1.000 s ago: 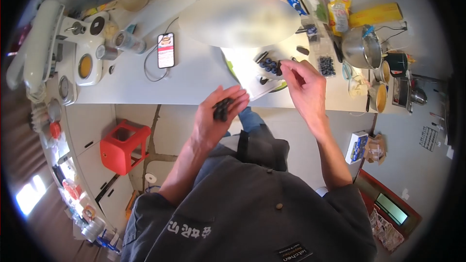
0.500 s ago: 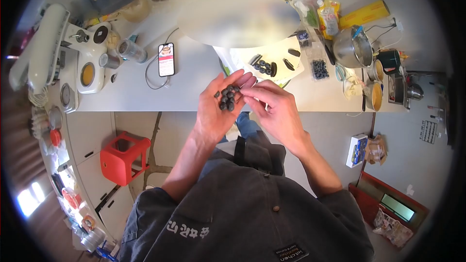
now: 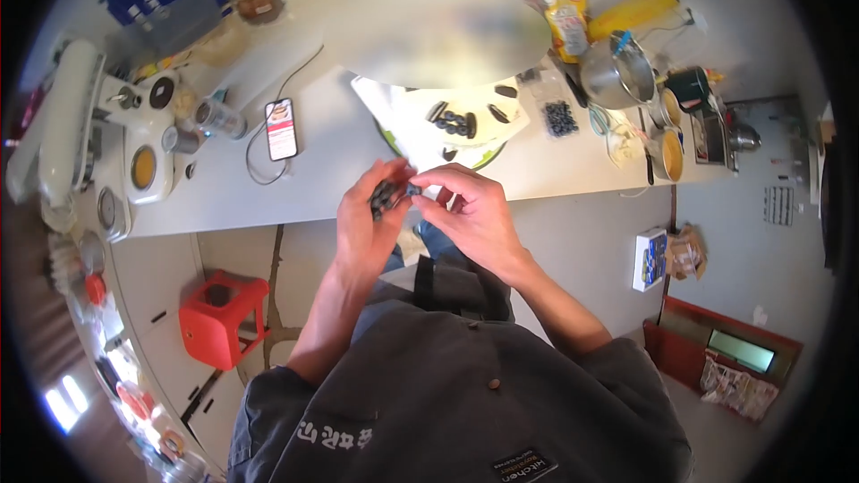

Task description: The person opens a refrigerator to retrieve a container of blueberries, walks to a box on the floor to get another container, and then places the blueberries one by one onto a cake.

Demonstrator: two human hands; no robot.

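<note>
My left hand (image 3: pixel 360 219) is cupped around several blueberries (image 3: pixel 383 199), held just off the front edge of the table. My right hand (image 3: pixel 474 219) pinches a single blueberry (image 3: pixel 412 189) between thumb and fingertips, close beside the left palm. Beyond both hands lies a pale, cream-coloured surface (image 3: pixel 465 155) with a green rim partly showing. On it sit a cluster of blueberries (image 3: pixel 463 129) and several dark oval biscuit-like pieces (image 3: pixel 498 114). A blurred patch hides its far part.
A clear plastic box of blueberries (image 3: pixel 561 119) stands to the right, near a steel bowl (image 3: pixel 617 76) and small pots (image 3: pixel 667 156). To the left lie a phone (image 3: pixel 281 130) with a cable and a white stand mixer (image 3: pixel 143 134). A red stool (image 3: pixel 222 322) stands below.
The view has shifted, so the table appears lower and further left. My left hand has curled more around its blueberries, while the right now holds one visibly between its fingertips.
</note>
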